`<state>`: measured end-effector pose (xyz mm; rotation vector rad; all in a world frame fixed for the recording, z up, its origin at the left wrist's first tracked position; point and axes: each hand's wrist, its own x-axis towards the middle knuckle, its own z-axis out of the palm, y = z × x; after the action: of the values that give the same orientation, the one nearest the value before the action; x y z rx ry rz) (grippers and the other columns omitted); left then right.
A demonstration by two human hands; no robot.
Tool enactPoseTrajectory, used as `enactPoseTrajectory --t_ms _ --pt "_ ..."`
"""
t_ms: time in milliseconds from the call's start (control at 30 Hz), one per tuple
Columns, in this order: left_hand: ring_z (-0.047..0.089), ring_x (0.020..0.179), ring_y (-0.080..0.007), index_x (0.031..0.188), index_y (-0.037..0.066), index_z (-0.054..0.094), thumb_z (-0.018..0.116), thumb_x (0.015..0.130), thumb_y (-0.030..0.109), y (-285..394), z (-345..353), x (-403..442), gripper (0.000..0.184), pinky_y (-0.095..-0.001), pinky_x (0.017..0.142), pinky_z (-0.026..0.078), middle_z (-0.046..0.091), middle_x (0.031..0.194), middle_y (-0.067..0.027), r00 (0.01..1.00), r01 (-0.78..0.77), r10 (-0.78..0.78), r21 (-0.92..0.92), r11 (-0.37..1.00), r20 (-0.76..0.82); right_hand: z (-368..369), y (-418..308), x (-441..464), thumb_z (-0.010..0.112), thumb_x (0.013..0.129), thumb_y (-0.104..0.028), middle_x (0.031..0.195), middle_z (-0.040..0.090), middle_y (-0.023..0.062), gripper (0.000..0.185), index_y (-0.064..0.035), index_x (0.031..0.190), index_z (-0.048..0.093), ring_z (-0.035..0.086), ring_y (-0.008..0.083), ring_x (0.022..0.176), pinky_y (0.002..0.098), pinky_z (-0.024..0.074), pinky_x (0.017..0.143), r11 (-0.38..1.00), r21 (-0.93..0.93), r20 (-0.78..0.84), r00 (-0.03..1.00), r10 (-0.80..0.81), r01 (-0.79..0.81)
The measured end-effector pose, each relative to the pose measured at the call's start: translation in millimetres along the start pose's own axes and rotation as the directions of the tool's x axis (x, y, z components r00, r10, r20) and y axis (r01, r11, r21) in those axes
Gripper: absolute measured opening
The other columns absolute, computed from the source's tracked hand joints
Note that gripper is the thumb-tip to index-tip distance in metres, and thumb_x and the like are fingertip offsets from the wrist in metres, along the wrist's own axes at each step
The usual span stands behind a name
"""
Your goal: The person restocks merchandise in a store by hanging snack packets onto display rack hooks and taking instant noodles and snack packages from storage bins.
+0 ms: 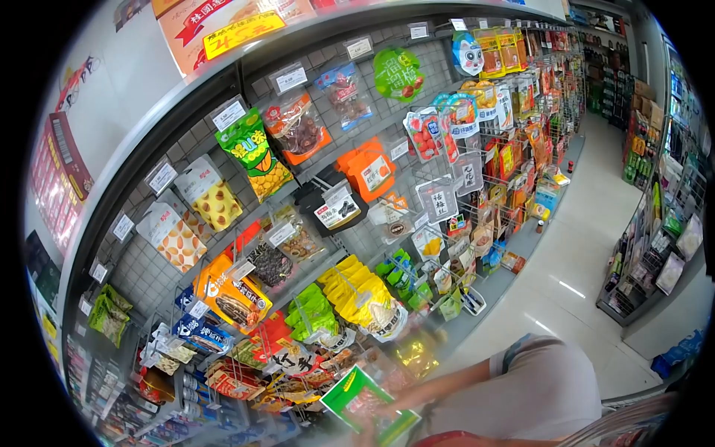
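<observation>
Green-bordered packet (344, 388), bottom centre of the frame, tilted, in front of the lower rows of a hanging snack rack (153, 268). My right hand (392, 404), on the forearm entering from the lower right, has its grip closed on the packet, fingers blurred. My left hand (364, 434) shows only as a blur at the packet's lower edge; whether its grip is wide or narrow I cannot tell. For sound handling, I should pinch near the border, leaving the printed face uncovered, and steer the corners clear of the yellow packets (361, 294) and gold packet (418, 355) above.
</observation>
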<state>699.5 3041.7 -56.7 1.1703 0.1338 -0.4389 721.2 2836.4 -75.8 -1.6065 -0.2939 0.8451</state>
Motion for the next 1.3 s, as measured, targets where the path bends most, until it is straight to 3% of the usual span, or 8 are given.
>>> enactPoseTrajectory --t_ms 133,233,400,600,700,967,1133,1300 --pt "0.049 0.126 -0.0201 0.143 0.0 0.042 0.061 0.096 0.019 -1 4 4 0.054 -0.0347 0.108 0.036 0.05 0.141 -0.0095 1.0 0.016 -0.016 0.011 1.0 0.004 -7 0 -11 0.038 0.092 -0.076 0.116 0.066 0.0086 0.081 -0.0056 0.12 0.066 0.055 0.0209 0.116 0.0304 0.041 0.1 0.999 -0.033 0.024 0.999 0.042 -0.041" --pt "0.049 0.125 -0.0201 0.143 0.0 0.043 0.062 0.096 0.019 -1 10 6 0.054 -0.0346 0.107 0.037 0.051 0.14 -0.0097 1.0 0.02 -0.02 0.015 1.0 0.001 -7 14 -4 0.036 0.094 -0.075 0.109 0.068 0.0084 0.08 -0.0044 0.11 0.07 0.059 0.0206 0.109 0.031 0.0436 0.097 0.996 -0.075 0.031 0.999 -0.037 0.04" --pt "0.051 0.123 -0.0201 0.142 -0.001 0.044 0.062 0.097 0.019 0 21 11 0.053 -0.0345 0.106 0.038 0.052 0.139 -0.0099 1.0 0.012 -0.012 0.027 1.0 -0.001 -10 6 -16 0.034 0.096 -0.072 0.093 0.068 0.0066 0.077 -0.005 0.089 0.071 0.061 0.0183 0.097 0.0335 0.0469 0.09 0.984 -0.143 -0.142 0.982 -0.123 0.103" --pt "0.052 0.121 -0.0201 0.141 -0.001 0.045 0.062 0.097 0.019 3 34 20 0.051 -0.0343 0.104 0.04 0.054 0.137 -0.0101 1.0 0.012 -0.012 0.036 0.999 -0.006 -23 25 0 0.036 0.095 -0.073 0.092 0.066 0.0077 0.074 -0.0066 0.095 0.069 0.061 0.0198 0.089 0.0338 0.0485 0.084 0.97 -0.107 -0.093 0.969 -0.228 0.218" --pt "0.053 0.121 -0.0201 0.14 -0.001 0.046 0.062 0.097 0.019 4 39 26 0.05 -0.0342 0.103 0.041 0.055 0.136 -0.0103 1.0 0.012 -0.012 0.043 0.999 0.002 -29 18 -12 0.042 0.089 -0.079 0.091 0.066 0.0062 0.077 -0.0071 0.099 0.069 0.06 0.0183 0.087 0.0329 0.0488 0.08 0.992 0.017 -0.14 0.983 -0.121 0.125" --pt "0.056 0.118 -0.0201 0.138 -0.001 0.047 0.062 0.097 0.019 2 49 39 0.048 -0.0339 0.101 0.043 0.057 0.134 -0.0106 1.0 0.023 -0.024 0.044 0.999 0.019 -48 24 -17 0.057 0.087 -0.073 0.093 0.064 0.0007 0.067 -0.008 0.1 0.07 0.059 0.0133 0.088 0.0284 0.048 0.076 0.977 0.154 -0.157 0.979 -0.127 0.151" --pt "0.057 0.116 -0.0201 0.137 -0.001 0.048 0.062 0.097 0.019 3 72 51 0.047 -0.0338 0.1 0.045 0.058 0.132 -0.0108 0.999 0.031 -0.032 0.04 0.999 0.035 -54 27 -29 0.056 0.089 -0.07 0.099 0.065 0.0013 0.066 -0.0076 0.109 0.069 0.058 0.012 0.09 0.0294 0.0485 0.077 0.95 0.215 -0.18 0.965 -0.191 0.228" --pt "0.058 0.115 -0.0201 0.136 -0.002 0.049 0.062 0.097 0.019 -2 104 63 0.046 -0.0336 0.099 0.046 0.059 0.131 -0.011 0.999 0.029 -0.032 0.064 0.998 0.044 -68 76 4 0.051 0.088 -0.075 0.097 0.064 0.0026 0.07 -0.0133 0.117 0.066 0.058 0.0111 0.084 0.0279 0.0477 0.07 0.971 0.184 -0.161 0.979 -0.122 0.151"
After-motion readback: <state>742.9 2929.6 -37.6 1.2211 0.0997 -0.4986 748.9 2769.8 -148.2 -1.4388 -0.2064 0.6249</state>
